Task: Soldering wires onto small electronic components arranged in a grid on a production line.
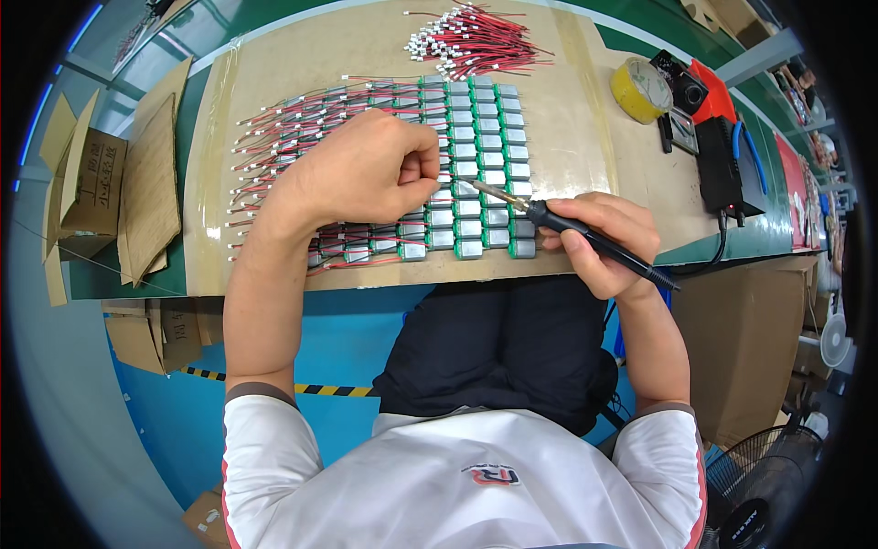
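Observation:
My right hand [608, 240] is wrapped round the black handle of a soldering iron [585, 236]. Its metal tip points left, over the rows of small silver battery cells [469, 229] with green circuit boards. My left hand [375, 169] is closed in a pinch above these rows, its fingertips close to the iron's tip; whatever they hold is hidden. Cells in the left columns bear red and black wires [265, 165] with white plugs, partly covered by my left hand and forearm. No wires show on the columns at the right.
A pile of loose red and black wires [480, 41] lies at the far side of the cardboard-covered table. Tape roll [640, 90], black soldering station [722, 174] and blue-handled pliers [752, 156] sit at the right. Cardboard boxes [91, 174] stand left; a fan [764, 485] is lower right.

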Action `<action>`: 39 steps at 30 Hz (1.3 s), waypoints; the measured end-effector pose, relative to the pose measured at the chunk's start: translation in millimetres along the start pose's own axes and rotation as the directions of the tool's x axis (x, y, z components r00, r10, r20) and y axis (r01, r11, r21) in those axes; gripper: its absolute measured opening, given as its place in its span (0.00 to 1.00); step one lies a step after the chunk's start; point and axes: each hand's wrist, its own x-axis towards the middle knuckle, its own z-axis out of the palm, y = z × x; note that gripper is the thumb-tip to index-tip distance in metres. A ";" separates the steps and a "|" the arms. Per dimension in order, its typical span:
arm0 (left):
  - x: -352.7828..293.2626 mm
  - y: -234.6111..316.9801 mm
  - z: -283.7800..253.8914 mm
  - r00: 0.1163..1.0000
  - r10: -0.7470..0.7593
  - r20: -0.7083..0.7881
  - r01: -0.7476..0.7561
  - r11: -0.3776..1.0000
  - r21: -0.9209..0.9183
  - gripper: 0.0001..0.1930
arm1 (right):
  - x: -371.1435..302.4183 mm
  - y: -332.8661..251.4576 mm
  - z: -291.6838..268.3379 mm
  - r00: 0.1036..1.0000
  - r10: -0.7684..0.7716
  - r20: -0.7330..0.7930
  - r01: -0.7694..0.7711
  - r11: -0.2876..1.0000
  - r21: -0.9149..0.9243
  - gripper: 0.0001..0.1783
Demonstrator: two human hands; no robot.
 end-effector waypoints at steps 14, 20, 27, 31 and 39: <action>-1.6 1.8 -2.3 0.996 0.026 0.085 -0.026 1.000 -0.004 0.12 | -0.3 1.7 3.0 0.998 -0.013 -0.061 0.013 1.000 0.006 0.16; -2.6 -0.8 -0.9 0.992 0.100 0.070 -0.103 0.994 0.039 0.09 | 1.3 0.9 0.1 0.999 -0.052 0.014 0.053 0.998 -0.039 0.15; -1.9 0.3 -0.4 0.996 0.074 0.054 -0.075 0.997 0.022 0.08 | 1.1 4.6 3.2 0.997 -0.071 -0.013 0.070 0.997 -0.018 0.16; -2.2 3.3 -1.7 0.996 0.063 0.059 -0.065 0.997 0.037 0.08 | 1.8 5.0 5.1 0.995 -0.086 -0.040 0.086 0.996 -0.015 0.16; -1.6 2.0 0.1 0.996 0.076 0.047 -0.078 0.996 0.038 0.08 | 2.1 5.2 5.8 0.995 -0.089 -0.038 0.088 0.996 -0.019 0.17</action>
